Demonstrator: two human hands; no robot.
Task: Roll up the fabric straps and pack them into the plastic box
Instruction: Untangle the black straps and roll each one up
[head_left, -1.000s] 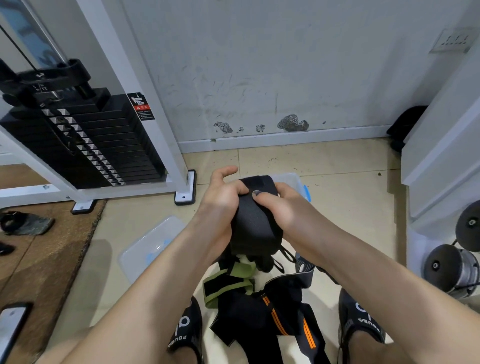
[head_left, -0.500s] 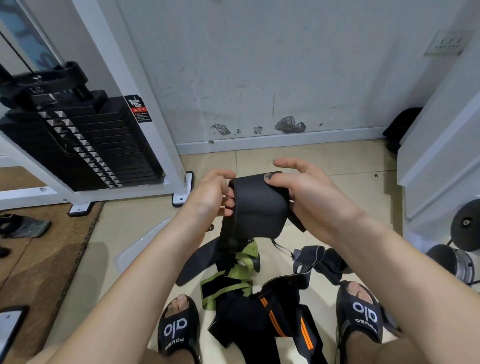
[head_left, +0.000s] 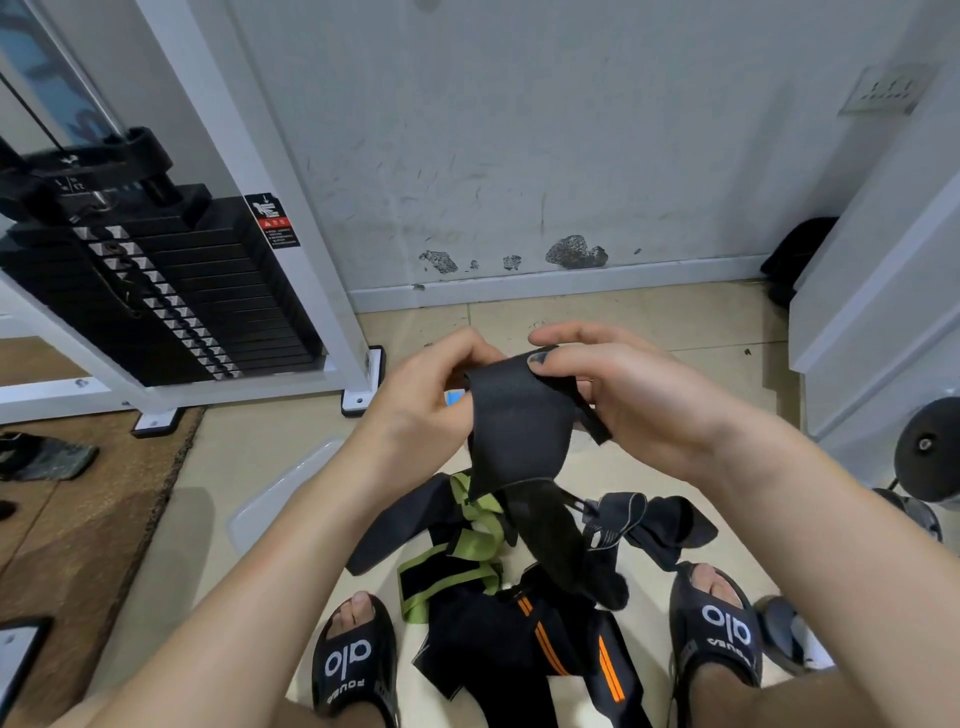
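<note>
Both hands hold up a wide black fabric strap (head_left: 514, 426) at chest height over the floor. My left hand (head_left: 415, 410) pinches its top left edge, and my right hand (head_left: 623, 395) grips the top right edge with the thumb on top. The strap's tail hangs down into a heap of straps (head_left: 519, 582) on the tiles: black ones, a green-edged one (head_left: 457, 561) and one with orange stripes (head_left: 571, 654). The clear plastic box is almost wholly hidden behind my hands; only a blue clip (head_left: 453, 398) shows. Its clear lid (head_left: 280, 493) lies on the floor to the left.
A white weight machine with a black plate stack (head_left: 171, 291) stands at the left, its foot (head_left: 363, 384) near my left hand. A brown mat (head_left: 78, 509) covers the left floor. A white frame (head_left: 883, 312) and dumbbells (head_left: 930, 447) sit at the right. My sandalled feet (head_left: 353, 660) flank the heap.
The strap was bunched between both hands low over the box. Now it is raised and spread flatter, with my hands apart at its top corners.
</note>
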